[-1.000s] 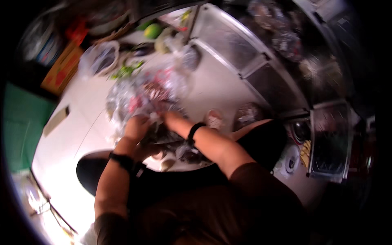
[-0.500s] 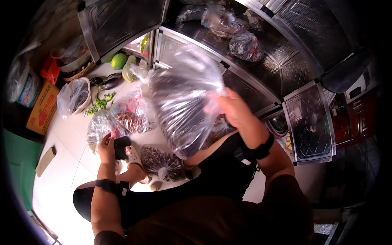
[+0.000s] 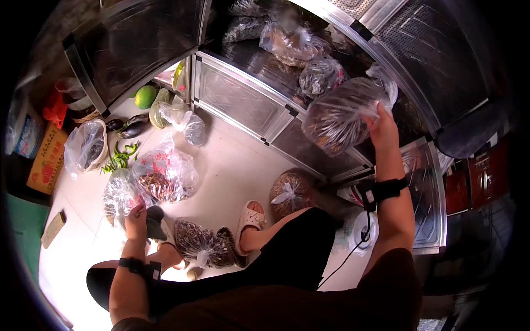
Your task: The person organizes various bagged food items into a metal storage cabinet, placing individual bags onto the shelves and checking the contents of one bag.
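My right hand (image 3: 383, 128) grips the gathered top of a clear plastic bag (image 3: 337, 118) with brown dried contents. That bag hangs at the opening of the metal cabinet (image 3: 243, 91), beside another tied plastic bag (image 3: 322, 77) inside. My left hand (image 3: 136, 222) is low at the left with its fingers closed. Against it is a dark grey object (image 3: 153, 220) whose kind I cannot make out. Just beyond that hand lies a crumpled clear bag (image 3: 117, 193). A clear bag with red print (image 3: 165, 176) and brown dried contents rests to its right.
A tied bag of dark dried pieces (image 3: 201, 243) lies between my feet, and another tied bag (image 3: 290, 196) sits by the cabinet base. Green peppers (image 3: 120, 159), eggplants (image 3: 132, 128) and a green melon (image 3: 146, 97) are at the far left. An open cabinet door (image 3: 425, 187) stands at right.
My right hand has carried the plastic bag rightward to the cabinet opening, uncovering the floor and the bag by the cabinet base. My left hand stays low at the left, fingers closed.
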Demonstrator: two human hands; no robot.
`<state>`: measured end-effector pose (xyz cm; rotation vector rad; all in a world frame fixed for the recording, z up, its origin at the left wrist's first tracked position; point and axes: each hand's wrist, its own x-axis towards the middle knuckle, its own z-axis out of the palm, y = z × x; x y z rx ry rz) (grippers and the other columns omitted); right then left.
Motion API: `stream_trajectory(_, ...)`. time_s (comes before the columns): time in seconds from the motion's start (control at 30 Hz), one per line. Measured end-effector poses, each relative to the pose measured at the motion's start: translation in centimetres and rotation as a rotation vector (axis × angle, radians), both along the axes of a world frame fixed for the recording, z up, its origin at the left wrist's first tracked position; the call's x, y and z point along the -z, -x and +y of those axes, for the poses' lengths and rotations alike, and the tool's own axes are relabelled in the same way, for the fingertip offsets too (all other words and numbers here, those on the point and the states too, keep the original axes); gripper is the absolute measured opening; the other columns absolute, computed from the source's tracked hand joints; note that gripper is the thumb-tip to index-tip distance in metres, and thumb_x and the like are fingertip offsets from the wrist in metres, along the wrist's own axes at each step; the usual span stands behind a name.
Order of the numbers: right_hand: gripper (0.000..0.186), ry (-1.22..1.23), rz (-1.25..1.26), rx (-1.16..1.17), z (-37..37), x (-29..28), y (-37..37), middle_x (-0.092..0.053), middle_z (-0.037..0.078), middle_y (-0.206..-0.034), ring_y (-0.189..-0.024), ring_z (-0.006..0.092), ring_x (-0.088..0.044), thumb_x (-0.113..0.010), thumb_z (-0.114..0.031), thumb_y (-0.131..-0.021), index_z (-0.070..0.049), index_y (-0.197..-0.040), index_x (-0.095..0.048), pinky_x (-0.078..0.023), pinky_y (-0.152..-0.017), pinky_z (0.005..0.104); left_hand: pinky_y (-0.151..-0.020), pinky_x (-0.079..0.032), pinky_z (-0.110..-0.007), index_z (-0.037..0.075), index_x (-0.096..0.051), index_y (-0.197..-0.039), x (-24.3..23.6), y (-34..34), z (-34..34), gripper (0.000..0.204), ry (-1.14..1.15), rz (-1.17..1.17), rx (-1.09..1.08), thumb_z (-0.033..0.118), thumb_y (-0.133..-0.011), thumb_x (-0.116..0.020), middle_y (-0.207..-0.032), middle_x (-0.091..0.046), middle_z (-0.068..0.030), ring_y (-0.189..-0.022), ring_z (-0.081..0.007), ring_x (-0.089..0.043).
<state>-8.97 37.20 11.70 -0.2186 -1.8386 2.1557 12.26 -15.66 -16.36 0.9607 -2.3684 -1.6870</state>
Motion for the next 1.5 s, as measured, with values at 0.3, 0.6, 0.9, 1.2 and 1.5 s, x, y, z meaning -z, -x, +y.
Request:
stream_trajectory(0.3,0.030,0.038,0.246,0.283,4.8,-2.4,13.7,-0.047,0.005,-0.109,-0.098,0.0195,-0.047,-0.051,-0.013,-0.081,-0.008,-0.110,-0.043,-0.042,-0.076,0.0330,-0.067,-0.043,-0.026,0.002,-0.058,-0.095,3.3,0.2,-0.5,0.028,0.048,-0.093,-0.029,0.018,-0.073,-0.056,-0.082,-0.061,-0.0110,-0.075,-0.0168,-0.057)
stream_trajectory(0.6,0.057,-0.732,0.009,0.237,2.5,-2.4,23.2,-0.032,0.011,-0.125,-0.113,0.0245,-0.033,-0.053,-0.032,-0.077,-0.007,-0.124,-0.032,-0.030,-0.092,0.0324,-0.058,-0.042,-0.025,0.007,-0.059,-0.095,2.4,1.2,0.8,0.024,0.027,-0.167,0.068,0.016,-0.073,-0.057,-0.072,-0.058,-0.0072,-0.066,-0.0131,-0.054)
stream_trajectory(0.9,0.090,-1.434,0.271,0.422,-0.7,3.4,15.4,-0.012,0.020,-0.133,-0.123,0.0352,-0.012,-0.058,-0.054,-0.065,-0.008,-0.130,-0.015,-0.017,-0.098,0.0438,-0.060,-0.043,-0.024,0.002,-0.058,-0.095,1.5,2.4,1.9,0.023,-0.004,-0.135,0.106,0.012,-0.074,-0.056,-0.075,-0.059,-0.0086,-0.067,-0.0122,-0.053)
stream_trajectory(1.2,0.105,-1.341,-0.161,0.467,-3.5,11.6,14.8,0.019,0.019,-0.132,-0.122,0.0409,0.005,-0.066,-0.044,-0.063,-0.016,-0.131,0.009,-0.025,-0.094,0.0518,-0.061,-0.043,-0.024,0.001,-0.058,-0.095,1.1,1.9,2.0,0.024,-0.042,-0.149,0.119,0.010,-0.073,-0.056,-0.079,-0.059,-0.0091,-0.069,-0.0128,-0.054)
stream_trajectory(1.5,0.109,-1.300,-0.443,0.323,0.2,10.2,17.1,0.023,0.019,-0.131,-0.124,0.0361,0.004,-0.068,-0.044,-0.061,-0.017,-0.130,0.013,-0.021,-0.099,0.0444,-0.063,-0.043,-0.026,0.001,-0.058,-0.094,1.4,1.6,2.0,0.025,0.095,-0.215,0.178,0.014,-0.072,-0.057,-0.077,-0.058,-0.0084,-0.070,-0.0128,-0.053)
